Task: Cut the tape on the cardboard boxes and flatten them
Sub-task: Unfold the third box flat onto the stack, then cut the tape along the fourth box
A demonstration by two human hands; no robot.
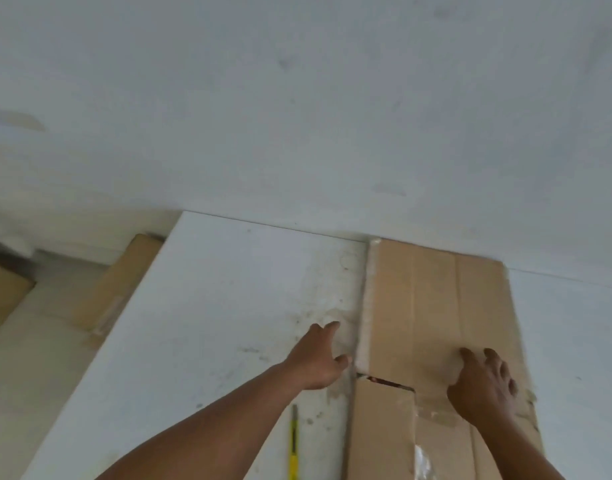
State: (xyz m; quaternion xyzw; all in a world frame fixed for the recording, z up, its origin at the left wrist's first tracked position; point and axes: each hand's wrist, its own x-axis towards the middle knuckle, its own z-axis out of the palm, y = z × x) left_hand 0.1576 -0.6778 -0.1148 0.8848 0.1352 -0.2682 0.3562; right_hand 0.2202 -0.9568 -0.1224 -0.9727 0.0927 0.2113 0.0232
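2 more boxes (117, 282) lie off the left edge of the white table (228, 289), down on the floor. They are blurred, but a strip of tape seems to run along the nearer 1, so I judge they are waiting their turn.

Next comes the yellow cutter (293, 441), lying on the table near the bottom of the view, just beside the left forearm and apart from both hands. It looks set aside because this step needs both palms, not a blade.

Beside it, the left hand (318, 358) hovers or rests on the table with its fingers (327, 329) spread wide, gripping nothing. Its thumb points at the box's left edge, just short of touching it, probably ready to steady or press that side.

Further right, the cardboard box (436, 306) lies flattened on the table, its far end against the wall (297, 98). A small gap shows where 2 flaps meet near the left edge, and loose clear tape (422, 460) curls at the near end.

Last, the right hand (484, 389) lies palm down on the box, fingers splayed and holding nothing, pressing the panel flat, as I read it.
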